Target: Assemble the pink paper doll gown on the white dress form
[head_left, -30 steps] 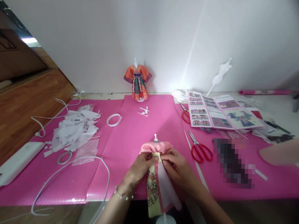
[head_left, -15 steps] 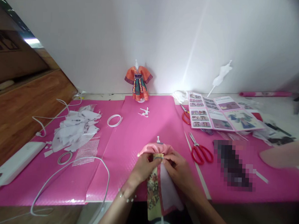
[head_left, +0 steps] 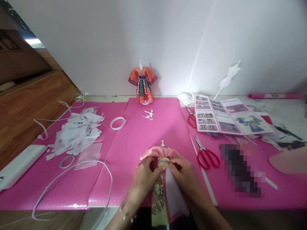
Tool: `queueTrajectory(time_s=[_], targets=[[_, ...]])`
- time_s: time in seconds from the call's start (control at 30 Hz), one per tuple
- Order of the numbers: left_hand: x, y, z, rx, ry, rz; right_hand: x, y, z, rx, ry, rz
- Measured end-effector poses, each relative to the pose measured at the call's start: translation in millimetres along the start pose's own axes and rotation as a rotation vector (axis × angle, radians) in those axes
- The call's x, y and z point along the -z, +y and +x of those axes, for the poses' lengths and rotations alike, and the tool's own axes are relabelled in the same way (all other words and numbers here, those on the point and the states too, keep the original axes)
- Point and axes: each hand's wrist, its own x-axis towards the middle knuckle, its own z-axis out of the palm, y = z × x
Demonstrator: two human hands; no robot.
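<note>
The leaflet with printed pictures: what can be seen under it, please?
A pair of red-handled scissors is partly under the left edge of the leaflet; clear plastic shows below its lower edge. Anything else underneath is covered.

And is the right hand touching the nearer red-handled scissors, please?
Apart. The head view shows pink mat between the right hand and the nearer red-handled scissors.
</note>
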Motion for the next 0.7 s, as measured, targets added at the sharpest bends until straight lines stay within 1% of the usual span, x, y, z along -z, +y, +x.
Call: queueTrajectory(time_s=[0.03,0.1,0.17,0.23,0.3,0.4,0.53,0.7], targets=[[-0.2,-2.4,-3.7,-0.007,0.054,0.035,-0.3,-0.5,0.2,-0.003,-0.001,0.002],[-2.3,-6.3,-10.8,-0.082,0.163,0.104,-1.3,-1.3,0.8,-0.012,0.001,-0.001],[-6.4,-7.3,-15.5,-0.238,0.233,0.129,-2.3,-1.4,1.8,-0.023,0.010,-0.014],[-11.4,-5.1,-16.5,-0.382,0.237,0.097,-2.9,-0.9,2.9,-0.031,0.016,-0.027],[-16.3,-1.4,-14.1,-0.439,0.200,0.047,-2.9,-0.3,4.0,-0.040,0.012,-0.043],[-21.8,2.7,-8.4,-0.412,0.162,0.024,-2.2,-0.2,5.2,-0.050,-0.005,-0.060],[-26.2,2.6,-3.3,-0.375,0.165,0.057,-1.8,-2.4,6.1,-0.057,-0.008,-0.080],[-27.3,2.9,-0.6,-0.333,0.182,0.035,-0.6,-8.0,6.7,-0.010,-0.042,-0.057]])
